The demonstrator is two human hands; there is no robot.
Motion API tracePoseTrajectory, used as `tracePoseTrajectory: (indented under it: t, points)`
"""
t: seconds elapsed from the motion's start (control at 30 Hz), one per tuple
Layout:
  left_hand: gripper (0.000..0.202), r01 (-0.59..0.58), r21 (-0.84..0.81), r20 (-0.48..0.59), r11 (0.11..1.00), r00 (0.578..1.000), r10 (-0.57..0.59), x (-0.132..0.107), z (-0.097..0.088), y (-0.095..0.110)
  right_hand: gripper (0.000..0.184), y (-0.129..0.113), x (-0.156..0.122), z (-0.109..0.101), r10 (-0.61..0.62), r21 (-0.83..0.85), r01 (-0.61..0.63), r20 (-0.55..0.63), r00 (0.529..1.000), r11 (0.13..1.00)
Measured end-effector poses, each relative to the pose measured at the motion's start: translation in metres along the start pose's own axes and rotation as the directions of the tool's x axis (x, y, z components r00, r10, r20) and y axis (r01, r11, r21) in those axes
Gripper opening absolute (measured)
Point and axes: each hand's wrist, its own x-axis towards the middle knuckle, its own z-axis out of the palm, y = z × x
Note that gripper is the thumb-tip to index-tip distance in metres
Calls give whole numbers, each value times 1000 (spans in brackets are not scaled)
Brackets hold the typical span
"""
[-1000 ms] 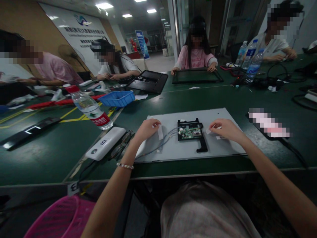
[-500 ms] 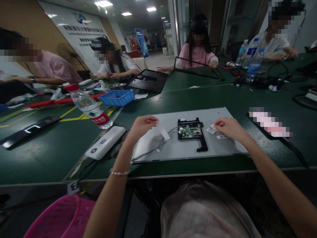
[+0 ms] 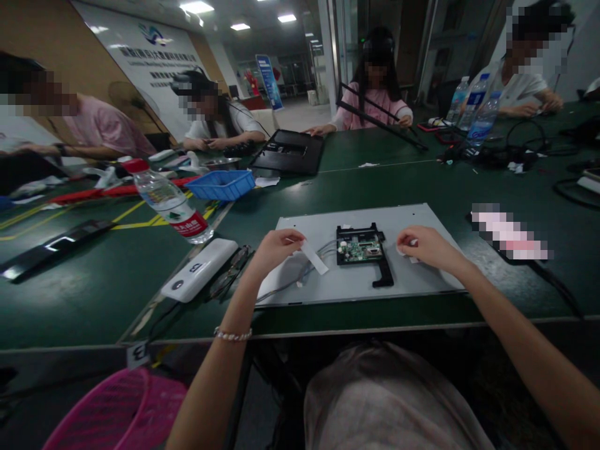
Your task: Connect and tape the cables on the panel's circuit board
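My left hand [image 3: 280,250] pinches the upper end of a white strip of tape [image 3: 315,257], which hangs down at a slant over the panel's left part. A flat pale grey panel [image 3: 323,290] lies on the table before me. On its middle sits a green circuit board [image 3: 360,249] in a black bracket [image 3: 385,274], with grey cables [image 3: 293,281] running off to the left. My right hand [image 3: 424,245] is closed just right of the bracket. Small white pieces [image 3: 401,250] show at its fingertips, partly hidden by the fingers; their exact kind is unclear.
A white power bank [image 3: 200,270], glasses [image 3: 229,272] and a tilted water bottle [image 3: 169,203] are to the left. Beyond lies a blue basket [image 3: 221,185]. A phone [image 3: 510,234] with a cable lies right. Across the table a person holds a black frame [image 3: 379,115].
My left hand has moved slightly right with the tape strip. My right hand has shifted a little left, covering more of the white pieces. The person opposite has tilted the black frame.
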Motion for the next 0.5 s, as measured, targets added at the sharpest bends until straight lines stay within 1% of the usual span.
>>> tracePoseTrajectory:
  t: [0.2, 0.3, 0.4, 0.47, 0.5]
  points:
    - [32, 1, 30, 6, 1000, 1000, -1, -5, 1, 2, 16, 0, 0, -5, -20, -136, 14, -43, 999, 991]
    - [32, -7, 74, 20, 997, 1000, 6, -7, 2, 5, 21, -6, -1, -7, -23, -173, 8, -85, 996, 985]
    - [30, -23, 169, 16, 985, 1000, 21, -10, 3, 9, 23, -25, -3, -3, -72, -199, 44, -135, 988, 979]
    - [31, -35, 264, -37, 964, 998, 47, -14, 3, 14, 24, -48, -6, 6, -153, -202, 125, -129, 980, 971]
    - [32, -41, 313, -81, 949, 994, 69, -18, 4, 18, 25, -61, -8, 11, -205, -200, 183, -97, 974, 963]
